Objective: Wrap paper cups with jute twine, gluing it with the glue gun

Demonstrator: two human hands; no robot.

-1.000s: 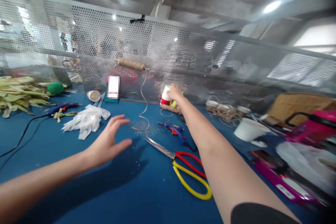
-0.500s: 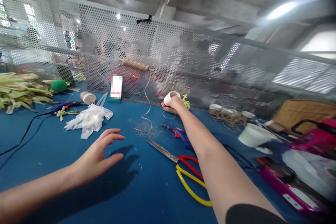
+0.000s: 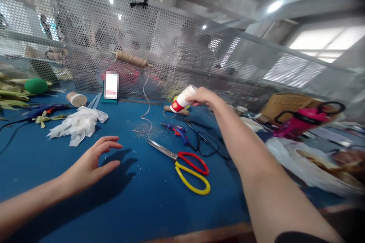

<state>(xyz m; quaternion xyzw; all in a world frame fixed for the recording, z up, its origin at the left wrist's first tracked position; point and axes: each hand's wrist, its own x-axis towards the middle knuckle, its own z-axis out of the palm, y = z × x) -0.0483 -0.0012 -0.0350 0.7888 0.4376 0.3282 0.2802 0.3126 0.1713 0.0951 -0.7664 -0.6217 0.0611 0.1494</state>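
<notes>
My right hand (image 3: 201, 96) reaches out near the mesh and grips the upper end of a tilted white paper cup (image 3: 182, 98) with a red label. The cup is just above or against a small bundle of brown twine (image 3: 182, 112); whether they touch I cannot tell. My left hand (image 3: 98, 159) hovers low over the blue table, fingers apart, holding nothing. Between the hands lie scissors (image 3: 173, 156) with one red and one yellow handle. A blue glue gun (image 3: 177, 132) lies behind them, and white, gauzy strips (image 3: 78, 121) are heaped left of centre.
A twine spool (image 3: 131, 59) hangs at the perforated metal screen (image 3: 162, 38), its strand trailing to the table. Left are another glue gun (image 3: 42, 111), a cardboard roll (image 3: 76, 99), a green ball (image 3: 36, 85) and husks (image 3: 11, 95). A pink bottle (image 3: 302, 121) stands right.
My right hand has drawn back slightly from the cup's opening and now tilts it, so its red label shows. The view has shifted right; my left hand keeps its pose.
</notes>
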